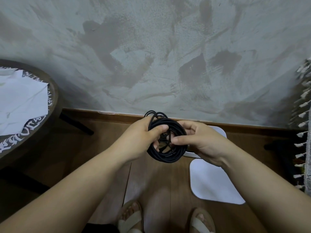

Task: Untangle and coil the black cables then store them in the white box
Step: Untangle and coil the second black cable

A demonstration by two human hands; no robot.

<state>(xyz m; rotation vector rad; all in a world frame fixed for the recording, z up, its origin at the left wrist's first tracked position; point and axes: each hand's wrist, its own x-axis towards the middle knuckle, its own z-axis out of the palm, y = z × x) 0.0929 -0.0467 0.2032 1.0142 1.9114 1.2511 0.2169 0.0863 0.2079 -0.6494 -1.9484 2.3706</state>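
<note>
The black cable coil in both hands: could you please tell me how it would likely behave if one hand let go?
The black cable coil would probably sag and loosen: its loops lie unevenly and no tie shows. It seems light: the left hand and right hand hold it aloft with finger grips. Stray top loops may snag.

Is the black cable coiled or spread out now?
Coiled. The black cable makes a round bundle of several loops, gripped by the left hand and the right hand; a few strands cross inside the ring.
</note>
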